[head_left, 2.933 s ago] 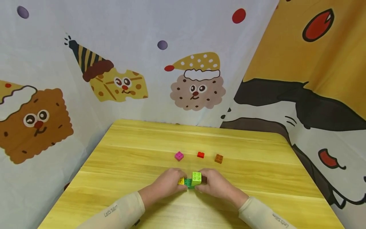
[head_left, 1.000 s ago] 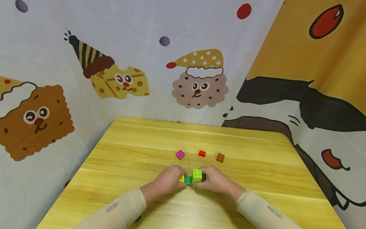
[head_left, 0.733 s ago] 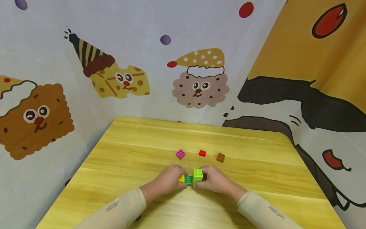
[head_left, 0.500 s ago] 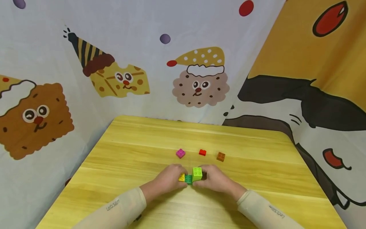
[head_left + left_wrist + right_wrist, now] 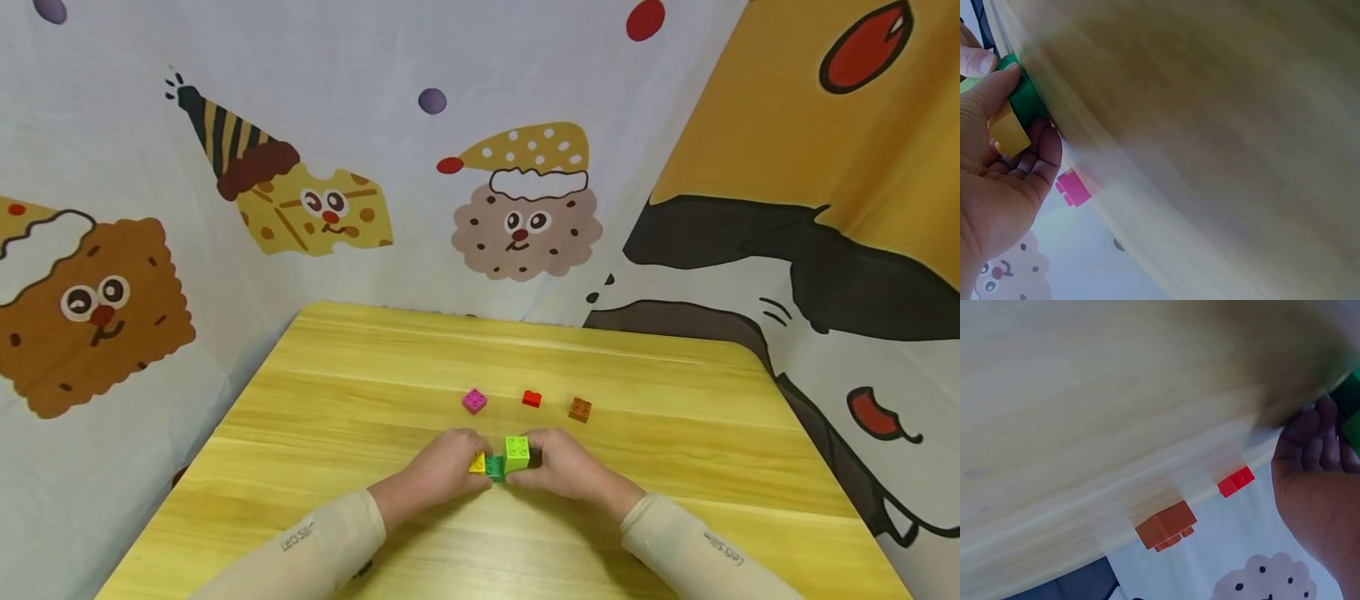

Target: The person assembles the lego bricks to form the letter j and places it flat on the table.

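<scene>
Head view, starting at the left: the left hand (image 5: 442,463) grips the yellow block (image 5: 477,463), its thumb reaching onto the side of the dark-green block (image 5: 495,467); that grip should stay firm and low, so the base cannot twist or tip. Behind it on the bench (image 5: 360,367) lies the magenta block (image 5: 474,401), near enough that a knuckle might nudge it. Next comes the lime block (image 5: 517,452), standing taller, at the right end of the dark green; whether it is fully seated cannot be seen. Beyond it lies the red block (image 5: 532,398), apart from the work. Farther right, the right hand (image 5: 566,467) holds the lime block between thumb and fingers; pressing straight down with even force, studs aligned, would likely join it best, whereas squeezing sideways could lever it off. Last, the brown block (image 5: 580,409) rests behind the right hand, untouched.
</scene>
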A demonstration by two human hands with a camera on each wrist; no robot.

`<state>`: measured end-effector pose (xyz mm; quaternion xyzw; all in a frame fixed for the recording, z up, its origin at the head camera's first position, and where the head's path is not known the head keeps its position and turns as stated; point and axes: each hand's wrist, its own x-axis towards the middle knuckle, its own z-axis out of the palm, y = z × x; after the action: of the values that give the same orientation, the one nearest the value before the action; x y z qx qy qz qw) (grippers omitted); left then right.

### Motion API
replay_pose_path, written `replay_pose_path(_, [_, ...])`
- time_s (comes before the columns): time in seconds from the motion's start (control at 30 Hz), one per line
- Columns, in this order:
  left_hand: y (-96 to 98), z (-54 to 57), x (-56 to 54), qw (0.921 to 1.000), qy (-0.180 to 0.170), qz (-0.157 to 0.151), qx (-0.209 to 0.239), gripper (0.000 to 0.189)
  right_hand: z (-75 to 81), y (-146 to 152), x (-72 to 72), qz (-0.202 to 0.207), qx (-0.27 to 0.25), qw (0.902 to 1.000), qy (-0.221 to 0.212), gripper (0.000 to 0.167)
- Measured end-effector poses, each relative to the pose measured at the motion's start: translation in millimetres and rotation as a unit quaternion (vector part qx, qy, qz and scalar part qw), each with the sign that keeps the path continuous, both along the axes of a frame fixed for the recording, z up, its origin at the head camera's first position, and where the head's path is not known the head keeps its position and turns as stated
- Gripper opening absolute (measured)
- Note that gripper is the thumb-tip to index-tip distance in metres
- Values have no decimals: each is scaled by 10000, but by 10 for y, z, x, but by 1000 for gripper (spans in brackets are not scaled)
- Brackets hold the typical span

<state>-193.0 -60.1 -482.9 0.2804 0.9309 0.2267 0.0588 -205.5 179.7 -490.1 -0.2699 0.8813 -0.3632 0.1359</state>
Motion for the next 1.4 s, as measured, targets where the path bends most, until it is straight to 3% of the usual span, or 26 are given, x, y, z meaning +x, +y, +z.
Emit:
replay_pose_path(0.33, [-1, 20, -3, 10000, 10, -2, -34, 33, -41, 36, -15, 23, -22, 10000, 52, 21])
replay_pose_path(0.73, [0, 18, -14, 10000, -61, 54, -13, 34, -25, 3, -47, -126, 616, 9980, 65, 33])
replay_pose_path(0.9, [-9, 3, -13, 10000, -65, 44, 5, 34, -49, 3, -37, -197, 777, 9968, 55, 50])
replay_pose_path(1.1, [-20, -19, -22, 10000, -35, 5, 31, 35, -52, 40, -40, -110, 550, 9984, -43, 75])
replay_pose_path(1.27, [-8, -27, -29, 9999, -131, 71, -28, 38, 71, 191, -92, 166, 469, 9988, 1, 61])
replay_pose_path(1.33, [-4, -22, -30, 9998, -160, 104, -85, 39, 143, 279, -133, 65, 491, 9982, 325, 47])
replay_pose_path(1.4, [-4, -11, -29, 9997, -181, 129, -117, 39, 215, 357, -187, -294, 568, 9947, 806, 35])
